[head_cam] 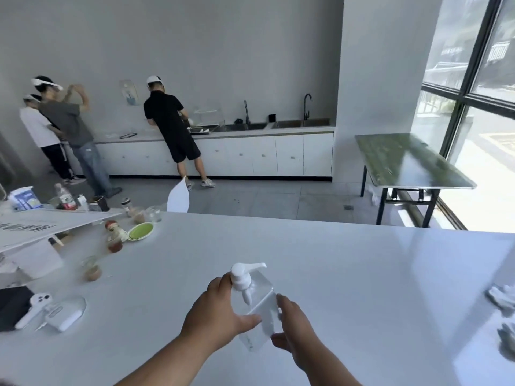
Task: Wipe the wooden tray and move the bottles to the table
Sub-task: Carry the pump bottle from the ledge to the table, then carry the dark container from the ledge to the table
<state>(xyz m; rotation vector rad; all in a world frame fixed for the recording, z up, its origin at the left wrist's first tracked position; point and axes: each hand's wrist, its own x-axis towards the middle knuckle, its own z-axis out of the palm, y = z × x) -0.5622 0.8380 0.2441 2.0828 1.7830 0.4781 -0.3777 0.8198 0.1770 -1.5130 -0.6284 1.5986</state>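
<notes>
A clear square pump bottle (260, 316) with a white pump head sits tilted between both my hands above the white table (348, 288). My left hand (220, 310) wraps its left side, fingers up by the pump neck and thumb across the front. From the right, my right hand (292, 327) holds the bottle's lower side. No wooden tray is in view, and no cloth is in either hand.
Small jars, a green plate (140, 231) and a white board (41, 227) crowd the table's left end, with white devices (53, 313) nearer me. White gloves (504, 302) lie at the right edge. Three people stand at the far counter. A green table (404, 162) stands by the window.
</notes>
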